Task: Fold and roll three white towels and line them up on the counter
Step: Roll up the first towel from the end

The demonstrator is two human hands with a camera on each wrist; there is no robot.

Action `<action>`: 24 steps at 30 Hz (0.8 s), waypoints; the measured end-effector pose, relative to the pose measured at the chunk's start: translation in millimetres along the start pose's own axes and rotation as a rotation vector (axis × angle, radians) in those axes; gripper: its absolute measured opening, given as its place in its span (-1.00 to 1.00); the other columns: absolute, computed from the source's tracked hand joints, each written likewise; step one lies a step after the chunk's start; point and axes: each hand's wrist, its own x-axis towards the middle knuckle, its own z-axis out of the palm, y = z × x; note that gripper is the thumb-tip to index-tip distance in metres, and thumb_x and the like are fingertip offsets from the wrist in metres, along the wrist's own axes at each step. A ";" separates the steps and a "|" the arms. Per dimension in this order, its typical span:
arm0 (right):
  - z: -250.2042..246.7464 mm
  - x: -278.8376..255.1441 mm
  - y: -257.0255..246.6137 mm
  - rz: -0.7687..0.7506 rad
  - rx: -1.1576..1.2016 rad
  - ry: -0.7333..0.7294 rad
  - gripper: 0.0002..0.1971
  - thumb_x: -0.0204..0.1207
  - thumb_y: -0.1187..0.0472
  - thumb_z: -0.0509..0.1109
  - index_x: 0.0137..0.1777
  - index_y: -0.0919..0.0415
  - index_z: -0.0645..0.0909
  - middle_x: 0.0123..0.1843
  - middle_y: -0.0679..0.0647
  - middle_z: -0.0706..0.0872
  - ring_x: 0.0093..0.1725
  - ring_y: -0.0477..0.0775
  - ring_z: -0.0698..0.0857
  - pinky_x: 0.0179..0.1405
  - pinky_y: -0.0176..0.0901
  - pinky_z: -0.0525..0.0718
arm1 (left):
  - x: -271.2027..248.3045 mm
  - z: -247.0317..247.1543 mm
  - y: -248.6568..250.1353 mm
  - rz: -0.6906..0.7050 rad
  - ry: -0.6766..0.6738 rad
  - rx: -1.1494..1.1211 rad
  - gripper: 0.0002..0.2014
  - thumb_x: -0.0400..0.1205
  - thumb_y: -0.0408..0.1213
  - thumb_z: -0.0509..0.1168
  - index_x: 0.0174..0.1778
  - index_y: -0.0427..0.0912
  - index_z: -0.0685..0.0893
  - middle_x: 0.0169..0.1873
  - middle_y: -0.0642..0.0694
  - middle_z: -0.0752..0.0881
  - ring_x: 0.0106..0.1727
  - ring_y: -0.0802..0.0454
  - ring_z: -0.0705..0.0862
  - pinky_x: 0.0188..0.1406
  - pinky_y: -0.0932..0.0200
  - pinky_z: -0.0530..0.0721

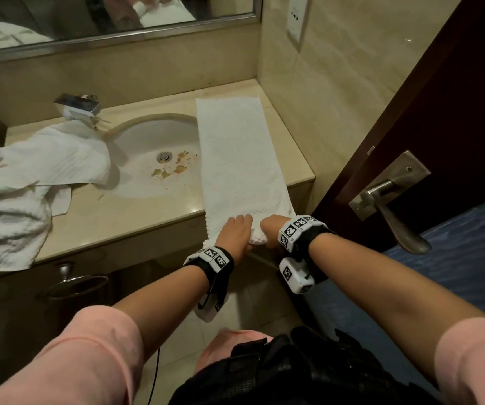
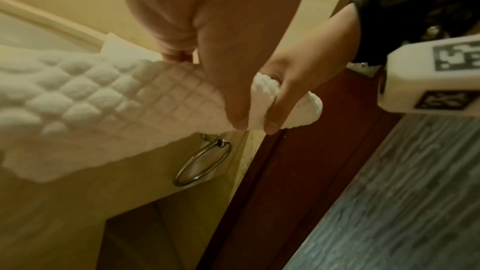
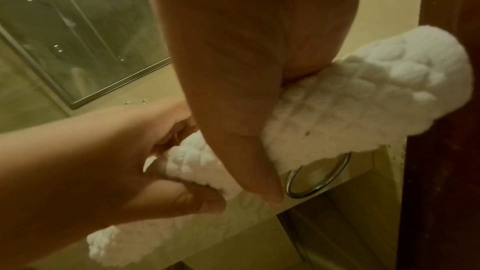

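Note:
A long folded white towel [image 1: 235, 153] lies on the beige counter [image 1: 118, 211] right of the sink, running from the back wall to the front edge. Its near end is curled into a small roll at the edge. My left hand [image 1: 239, 228] and right hand [image 1: 267, 230] sit side by side on that roll, fingers over the top and thumbs beneath. In the left wrist view the right hand [image 2: 285, 98] pinches the rolled towel [image 2: 103, 100]. The right wrist view shows the left hand [image 3: 161, 171] curled round the towel [image 3: 363, 100]. More white towels [image 1: 30, 176] lie crumpled on the counter's left.
The sink [image 1: 147, 185] with brown stains sits mid-counter, with a chrome faucet [image 1: 77, 108] behind it. A dark door with a metal lever handle [image 1: 396, 211] stands close on the right. A towel ring [image 1: 74, 283] hangs below the counter front. A mirror [image 1: 112, 16] spans the back wall.

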 end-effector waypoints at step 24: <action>1.2 16.6 16.1 -0.093 0.190 0.131 -0.60 0.51 0.00 0.47 0.15 0.32 0.66 -0.04 0.16 0.67 -0.02 0.13 0.61 -0.09 -0.18 0.43 | 5.4 7.1 -6.0 -0.017 -0.064 -0.035 -0.60 0.67 -0.17 0.21 0.37 -0.27 0.35 0.25 -0.22 0.53 0.23 -0.22 0.52 0.12 -0.01 0.48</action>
